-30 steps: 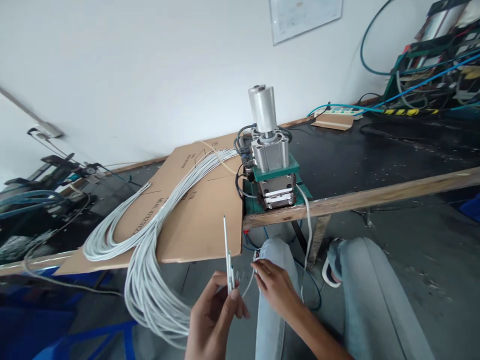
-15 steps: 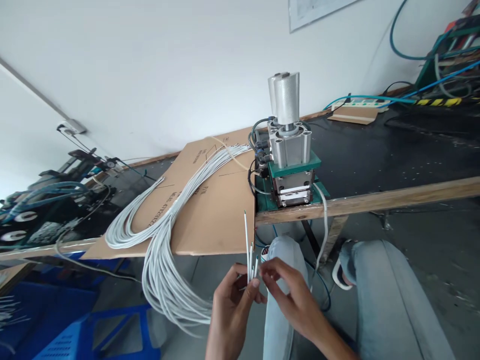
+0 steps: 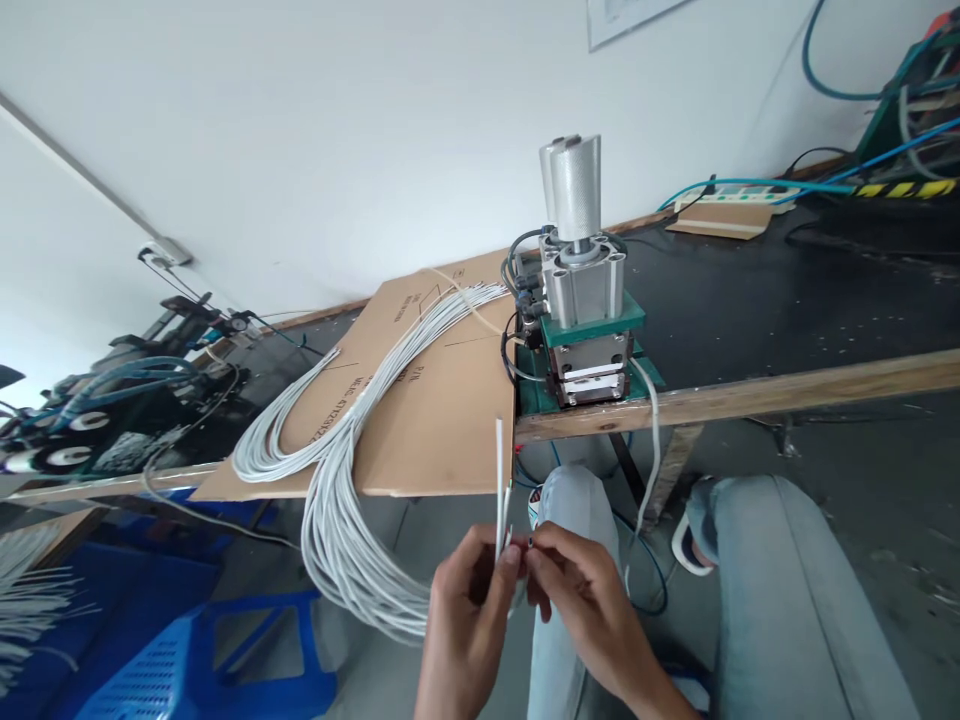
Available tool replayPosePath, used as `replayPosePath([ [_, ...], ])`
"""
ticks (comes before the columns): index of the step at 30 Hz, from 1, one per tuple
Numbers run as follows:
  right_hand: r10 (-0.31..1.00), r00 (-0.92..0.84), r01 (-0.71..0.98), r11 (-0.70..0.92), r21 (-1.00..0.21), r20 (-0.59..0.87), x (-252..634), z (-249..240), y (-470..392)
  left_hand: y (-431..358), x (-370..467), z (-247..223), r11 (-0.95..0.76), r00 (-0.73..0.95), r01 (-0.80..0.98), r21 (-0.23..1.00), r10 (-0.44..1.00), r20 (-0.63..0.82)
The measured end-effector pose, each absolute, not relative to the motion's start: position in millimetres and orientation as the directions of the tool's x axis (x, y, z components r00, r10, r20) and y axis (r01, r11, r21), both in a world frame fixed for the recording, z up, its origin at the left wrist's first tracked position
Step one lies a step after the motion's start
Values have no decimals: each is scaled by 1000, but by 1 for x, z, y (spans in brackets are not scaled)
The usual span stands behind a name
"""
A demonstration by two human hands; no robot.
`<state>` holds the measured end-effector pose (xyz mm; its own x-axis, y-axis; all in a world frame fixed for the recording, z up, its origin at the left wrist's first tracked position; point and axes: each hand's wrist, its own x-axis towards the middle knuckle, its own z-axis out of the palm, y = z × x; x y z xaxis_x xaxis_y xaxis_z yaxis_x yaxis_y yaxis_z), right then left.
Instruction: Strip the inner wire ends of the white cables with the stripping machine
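My left hand [image 3: 472, 605] is closed around a few white cables [image 3: 500, 470], which stick up between thumb and fingers. One reaches much higher than the others. Close beside it, my right hand [image 3: 589, 605] pinches a short cable end [image 3: 530, 543] with a dark tip between thumb and forefinger. Both hands are below the front edge of the bench, over the floor. Behind them to the left, a thick bundle of white cables [image 3: 337, 500] lies looped on a flat cardboard sheet [image 3: 442, 440] and hangs over its edge.
A pneumatic press [image 3: 585, 300] with metal cylinders stands on the black bench [image 3: 750, 300], right of the cardboard. Another machine [image 3: 97, 410] is at the left. A blue plastic stool [image 3: 262, 690] stands on the floor. A grey hose [image 3: 651, 450] hangs off the bench front.
My right hand's fingers have closed on a cable end, bending it rightward from the others. The left hand still holds the cables. The whole view has shifted slightly.
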<state>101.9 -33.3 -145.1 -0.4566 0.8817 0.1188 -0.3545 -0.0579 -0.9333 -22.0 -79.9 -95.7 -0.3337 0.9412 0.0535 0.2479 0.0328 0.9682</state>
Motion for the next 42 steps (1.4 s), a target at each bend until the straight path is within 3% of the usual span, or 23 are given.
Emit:
replayPosePath([
  [10,843,-508,-231,62,-971,175,107,-139,-31,-75,-29,-81,132,-248,237,962,966,-71],
  [14,815,-521,-194,175,-965,253,117,-133,-29,-74,-31,-76,161,-196,358,920,976,-95],
  [24,743,-586,4,400,-916,322,138,-127,-28,-72,-29,-66,22,9,654,756,999,-36],
  [31,731,-575,202,562,-802,368,138,-128,-39,-72,-24,-65,-55,65,803,594,998,5],
  [34,767,-541,92,462,-882,345,134,-129,-36,-72,-22,-67,54,-34,725,687,999,-42],
  [37,806,-565,-134,124,-983,179,126,-132,-32,-72,-21,-71,141,-127,508,849,988,-88],
  [39,792,-607,-258,-114,-959,69,119,-135,-31,-73,-21,-75,157,-186,376,913,978,-91],
  [42,790,-614,-357,-262,-897,14,108,-140,-34,-76,-23,-84,175,-269,204,963,956,-117],
])
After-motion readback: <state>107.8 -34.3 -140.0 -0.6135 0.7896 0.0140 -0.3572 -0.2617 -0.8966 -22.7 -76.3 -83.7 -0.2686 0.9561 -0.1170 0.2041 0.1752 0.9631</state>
